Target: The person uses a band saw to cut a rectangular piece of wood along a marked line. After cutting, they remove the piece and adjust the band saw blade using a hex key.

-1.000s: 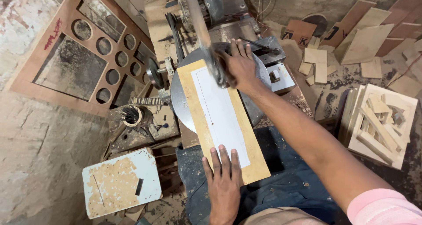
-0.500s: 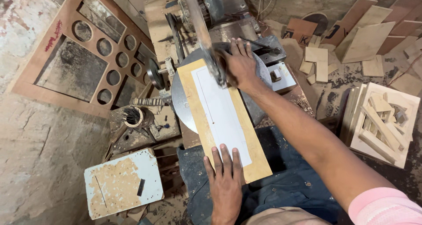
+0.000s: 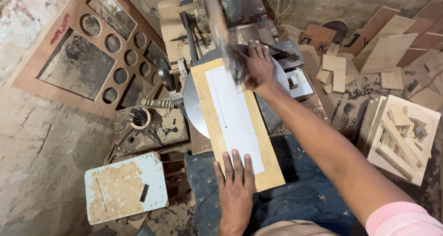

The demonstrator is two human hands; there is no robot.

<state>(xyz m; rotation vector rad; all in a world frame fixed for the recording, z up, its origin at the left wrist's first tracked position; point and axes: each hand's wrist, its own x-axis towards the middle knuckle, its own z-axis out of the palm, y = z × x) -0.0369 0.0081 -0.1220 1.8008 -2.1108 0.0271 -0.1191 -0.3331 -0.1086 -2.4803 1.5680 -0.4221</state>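
Dusty workshop floor; left hand [image 3: 236, 190] pressed flat on near end of tan rectangular wooden board with white paper template [image 3: 234, 120], right hand [image 3: 257, 67] spread flat at far end by blurred saw arm [image 3: 220, 28]; fingers best kept off cut line

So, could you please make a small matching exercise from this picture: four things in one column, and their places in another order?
Things:
1. left hand
2. right hand
3. wooden panel with round holes
4. white worn board

Places:
a. far end of the long board, by the machine
b. near end of the long board
c. lower left, on the floor
d. upper left

Pairs: 1-b, 2-a, 3-d, 4-c
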